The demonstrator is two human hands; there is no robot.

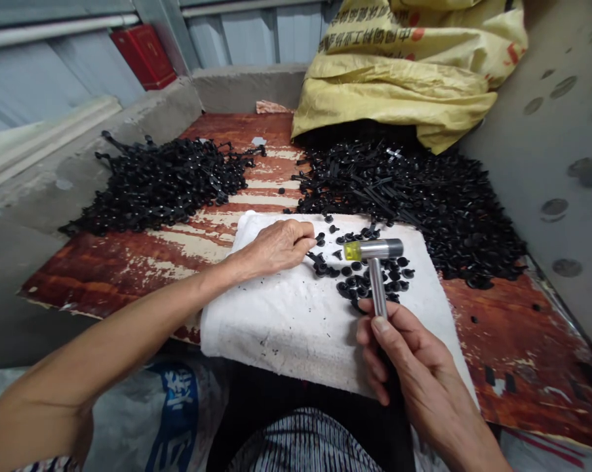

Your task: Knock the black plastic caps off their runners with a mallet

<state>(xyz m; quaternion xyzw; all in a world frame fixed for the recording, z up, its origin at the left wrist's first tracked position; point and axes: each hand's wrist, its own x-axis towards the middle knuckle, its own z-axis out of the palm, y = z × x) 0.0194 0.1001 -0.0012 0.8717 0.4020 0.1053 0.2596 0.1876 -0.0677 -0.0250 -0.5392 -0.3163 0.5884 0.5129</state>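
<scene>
My right hand grips the metal handle of a small hammer with a yellow-tipped steel head, which hangs just above a scatter of small black plastic fasteners. These lie on a folded white cloth. My left hand rests on the cloth with its fingers curled together, the fingertips at the left edge of the scatter. Whether those fingers pinch a piece is hidden.
Two large heaps of black plastic parts lie on a worn red-brown board. A yellow woven sack slumps behind the right heap. Low concrete walls edge the board, and a striped lap lies below.
</scene>
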